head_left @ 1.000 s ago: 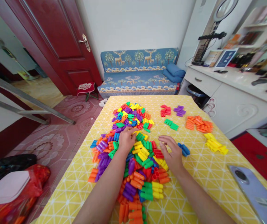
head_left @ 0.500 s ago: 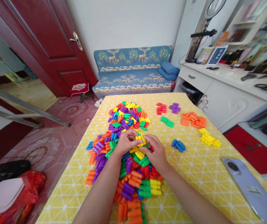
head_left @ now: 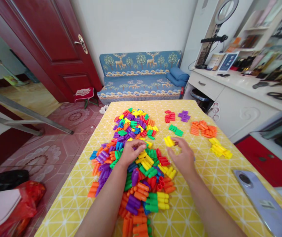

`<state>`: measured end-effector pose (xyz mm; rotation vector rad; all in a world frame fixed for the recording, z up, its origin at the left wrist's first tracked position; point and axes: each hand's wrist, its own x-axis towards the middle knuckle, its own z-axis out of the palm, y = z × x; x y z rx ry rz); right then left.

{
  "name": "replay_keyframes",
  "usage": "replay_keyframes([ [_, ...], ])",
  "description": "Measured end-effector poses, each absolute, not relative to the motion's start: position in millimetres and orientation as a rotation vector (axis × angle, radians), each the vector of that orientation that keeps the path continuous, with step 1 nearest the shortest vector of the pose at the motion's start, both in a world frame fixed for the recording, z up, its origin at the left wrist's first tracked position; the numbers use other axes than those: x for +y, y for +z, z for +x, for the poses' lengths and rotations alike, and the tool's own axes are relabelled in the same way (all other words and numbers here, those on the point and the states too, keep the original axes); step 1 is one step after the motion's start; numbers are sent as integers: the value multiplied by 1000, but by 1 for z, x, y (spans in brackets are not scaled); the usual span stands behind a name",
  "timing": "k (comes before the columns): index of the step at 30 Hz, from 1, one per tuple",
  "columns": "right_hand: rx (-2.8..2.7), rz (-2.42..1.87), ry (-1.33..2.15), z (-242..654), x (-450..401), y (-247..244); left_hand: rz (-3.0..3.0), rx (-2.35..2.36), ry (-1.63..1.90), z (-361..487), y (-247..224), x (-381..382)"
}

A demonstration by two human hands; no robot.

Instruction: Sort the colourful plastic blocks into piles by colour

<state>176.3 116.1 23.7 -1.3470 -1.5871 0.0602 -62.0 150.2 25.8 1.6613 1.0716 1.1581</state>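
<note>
Set in a tiled room, with a red plastic bag (head_left: 32, 196) low at far left, then a dark red door (head_left: 49, 36) and a small stool (head_left: 84, 93) in front of it. Moving right, a yellow patterned surface (head_left: 73, 199), bearing a far heap (head_left: 131, 123) of mixed-colour plastic pieces and a larger near heap (head_left: 141, 195) of the same. Keeps the left hand (head_left: 131, 152) over the upper end of the near heap, thumb and forefinger narrowed close together; impossible to say whether pinching the green bit at the tips or merely hovering over it. Behind, along the wall, a blue patterned sofa (head_left: 141, 84).

Next, the main change: half a second ago, had both hands together on a yellow piece (head_left: 168, 141) above the near heap; now holds it in the right hand (head_left: 183, 156) alone, between thumb and fingers, past the heap's right edge. Means, by judgement, one piece separated from the mixture and brought nearer the single-colour groups: a red group (head_left: 170, 116), a green group (head_left: 176, 130) and a purple group (head_left: 184, 116). Also covers most of a blue group (head_left: 194, 159), visible whole before. Farther right, an orange group (head_left: 208, 132), then a yellow group (head_left: 220, 148), well apart from the held piece. Last, a white cabinet (head_left: 246, 112) and a phone (head_left: 261, 200) lying flat.
</note>
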Motion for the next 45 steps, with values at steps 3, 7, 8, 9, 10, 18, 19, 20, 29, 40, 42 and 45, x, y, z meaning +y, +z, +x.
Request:
replay_keyframes([
  [3, -1322, -1572, -257, 250, 129, 16, 1699, 1135, 1190, -64, 24, 153],
  [7, -1194, -1869, -504, 318, 131, -10, 1780, 1161, 1151, -64, 23, 156],
  [8, -1183, -1912, -530, 325, 130, -16, 1795, 1168, 1143, -64, 23, 156],
  [9, -1181, -1939, -547, 330, 129, -21, 1804, 1175, 1141, -64, 22, 156],
  [10, -1188, -1955, -559, 332, 129, -26, 1809, 1183, 1142, -63, 22, 156],
  [18, -1254, -2121, -487, 336, 134, -29, 1793, 1214, 1134, -64, 17, 156],
  [19, -1255, -2129, -504, 336, 135, -28, 1788, 1210, 1133, -63, 17, 156],
  [20, -1258, -2129, -523, 337, 135, -27, 1782, 1206, 1133, -63, 16, 157],
  [29, -1250, -2312, -336, 336, 139, -19, 1769, 1229, 1143, -63, 17, 158],
  [40, -1141, -2290, -506, 339, 129, -25, 1789, 1245, 1128, -63, 16, 159],
  [42, -1225, -2273, -523, 340, 133, -26, 1786, 1246, 1129, -63, 16, 158],
  [45, -1305, -2319, -463, 343, 138, -28, 1783, 1249, 1133, -63, 14, 158],
])
